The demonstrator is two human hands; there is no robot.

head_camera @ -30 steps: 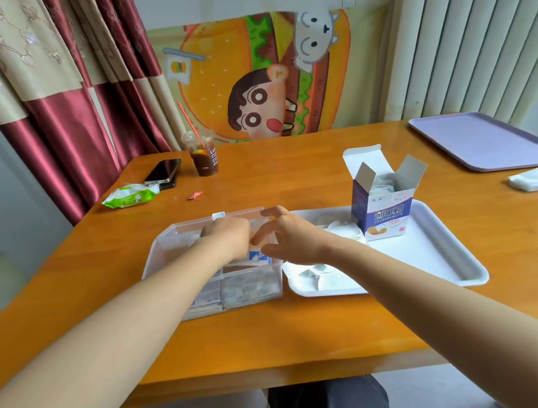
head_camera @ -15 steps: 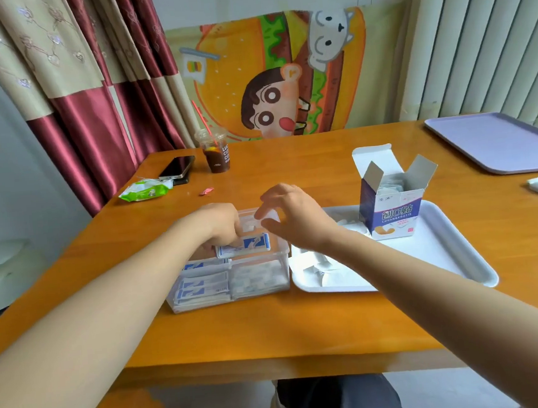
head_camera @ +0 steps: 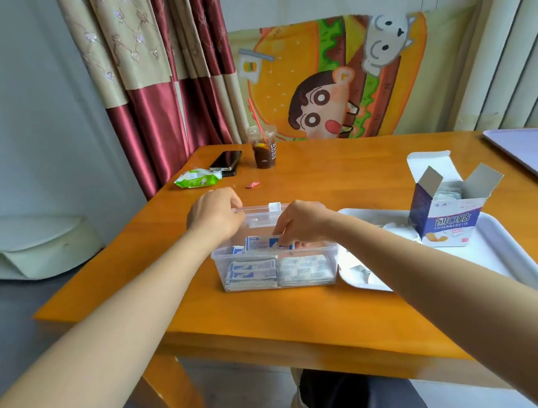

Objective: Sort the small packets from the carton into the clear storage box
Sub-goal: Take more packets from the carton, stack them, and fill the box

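One packet (head_camera: 261, 243) is sitting at rim height in the back part of the one clear storage box (head_camera: 218, 263), the right hand (head_camera: 304, 222) pinching its right end from above. Left hand (head_camera: 215, 217) is gripping the raised lid (head_camera: 258, 208) at the box's far left. Two stacks are showing through the front wall: a blue-printed stack (head_camera: 252, 269) left, a pale stack (head_camera: 306, 267) right. Box is sitting near the counter (head_camera: 323, 173) front edge, with open counter lying behind. One white tray (head_camera: 523, 267) is lying just beside it, carrying one open carton (head_camera: 446, 219).
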